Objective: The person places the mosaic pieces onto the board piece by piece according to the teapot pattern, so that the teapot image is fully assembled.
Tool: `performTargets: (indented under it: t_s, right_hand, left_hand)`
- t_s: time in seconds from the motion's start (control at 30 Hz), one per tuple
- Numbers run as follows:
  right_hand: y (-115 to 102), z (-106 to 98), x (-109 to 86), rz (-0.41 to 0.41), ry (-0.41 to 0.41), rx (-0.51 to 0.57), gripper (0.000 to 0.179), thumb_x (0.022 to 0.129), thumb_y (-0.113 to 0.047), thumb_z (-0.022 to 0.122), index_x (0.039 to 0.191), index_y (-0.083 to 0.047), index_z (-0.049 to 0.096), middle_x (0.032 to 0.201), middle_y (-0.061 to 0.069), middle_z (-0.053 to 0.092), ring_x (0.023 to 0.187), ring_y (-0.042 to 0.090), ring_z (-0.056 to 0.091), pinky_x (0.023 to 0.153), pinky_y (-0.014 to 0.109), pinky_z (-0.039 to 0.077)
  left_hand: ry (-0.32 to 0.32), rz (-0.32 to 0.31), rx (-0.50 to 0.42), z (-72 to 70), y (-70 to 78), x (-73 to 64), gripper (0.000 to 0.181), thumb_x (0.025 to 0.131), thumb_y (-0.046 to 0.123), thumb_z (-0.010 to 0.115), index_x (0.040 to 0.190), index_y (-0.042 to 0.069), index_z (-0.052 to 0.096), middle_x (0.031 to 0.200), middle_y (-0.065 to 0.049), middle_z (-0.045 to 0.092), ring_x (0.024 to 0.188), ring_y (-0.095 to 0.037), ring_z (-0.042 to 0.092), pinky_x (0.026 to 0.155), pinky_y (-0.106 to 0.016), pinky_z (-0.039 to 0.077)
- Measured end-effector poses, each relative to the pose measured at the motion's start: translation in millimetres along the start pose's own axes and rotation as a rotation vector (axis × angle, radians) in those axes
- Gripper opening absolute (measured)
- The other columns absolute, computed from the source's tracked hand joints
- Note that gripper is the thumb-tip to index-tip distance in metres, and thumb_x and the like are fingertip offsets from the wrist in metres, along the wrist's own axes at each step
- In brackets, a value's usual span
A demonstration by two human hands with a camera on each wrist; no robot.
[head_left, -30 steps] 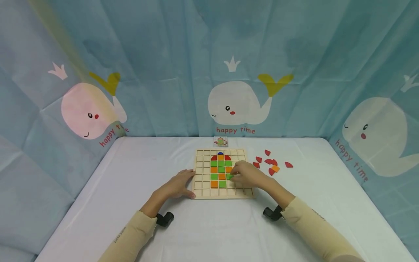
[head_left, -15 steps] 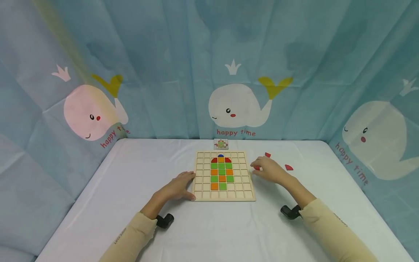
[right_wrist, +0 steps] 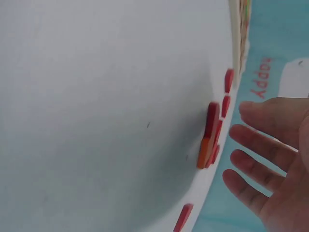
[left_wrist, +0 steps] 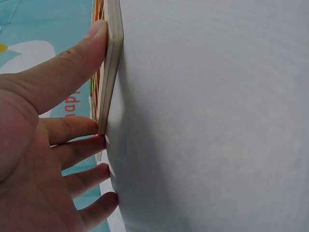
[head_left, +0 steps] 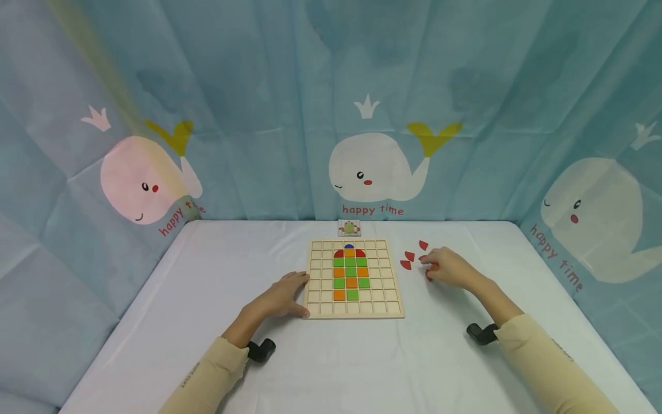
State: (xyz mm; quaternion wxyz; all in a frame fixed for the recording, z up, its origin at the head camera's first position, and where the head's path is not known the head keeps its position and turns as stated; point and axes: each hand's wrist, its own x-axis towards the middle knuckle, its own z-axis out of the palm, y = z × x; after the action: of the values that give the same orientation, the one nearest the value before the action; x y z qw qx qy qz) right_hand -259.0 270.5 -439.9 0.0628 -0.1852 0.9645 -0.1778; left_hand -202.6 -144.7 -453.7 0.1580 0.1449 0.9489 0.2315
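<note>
My left hand (head_left: 281,295) rests at the left edge of a wooden grid board (head_left: 316,308). In the left wrist view its thumb lies on the board's rim (left_wrist: 114,63), while the fairly straight fingers touch the edge and table. Green, orange, red and blue pieces fill cells down the middle of the board. My right hand (head_left: 451,269) hovers over loose red quarter-round pieces (head_left: 406,265) to the right of the board. The right wrist view shows its fingers spread and holding nothing, just beyond an orange square tile (right_wrist: 203,153) and a red piece (right_wrist: 212,116).
A small picture card (head_left: 349,228) lies behind the board. A white cloth covers the table (head_left: 362,368), and a blue whale-print curtain (head_left: 289,115) hangs behind it. Black wrist cameras (head_left: 262,350) sit on both forearms.
My right hand has let go of a green square on the board and moved right to the loose pieces. My left hand has stayed at the board's edge.
</note>
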Motion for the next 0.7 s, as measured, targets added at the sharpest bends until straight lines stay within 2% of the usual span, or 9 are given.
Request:
performTargets:
  t_s: [0.27, 0.7]
  right_hand:
    - [10.9, -1.6, -1.4, 0.018, -0.046, -0.057, 0.024, 0.083, -0.006, 0.071, 0.106, -0.004, 0.074, 0.103, 0.012, 0.068, 0.092, 0.024, 0.057, 0.085, 0.044, 0.057]
    - [16.4, -0.2, -6.4, 0.079, -0.05, -0.087, 0.023, 0.08, -0.007, 0.076, 0.102, -0.001, 0.074, 0.096, 0.012, 0.066, 0.089, 0.026, 0.06, 0.087, 0.045, 0.057]
  left_hand:
    - [-0.005, 0.003, 0.002, -1.5, -0.4, 0.8, 0.092, 0.072, 0.027, 0.086, 0.147, 0.002, 0.039, 0.157, -0.015, 0.034, 0.148, -0.038, 0.023, 0.118, -0.058, 0.024]
    - [0.002, -0.006, -0.001, 1.6, -2.1, 1.7, 0.092, 0.071, 0.027, 0.086, 0.147, 0.003, 0.04, 0.157, -0.014, 0.035, 0.148, -0.036, 0.024, 0.119, -0.055, 0.025]
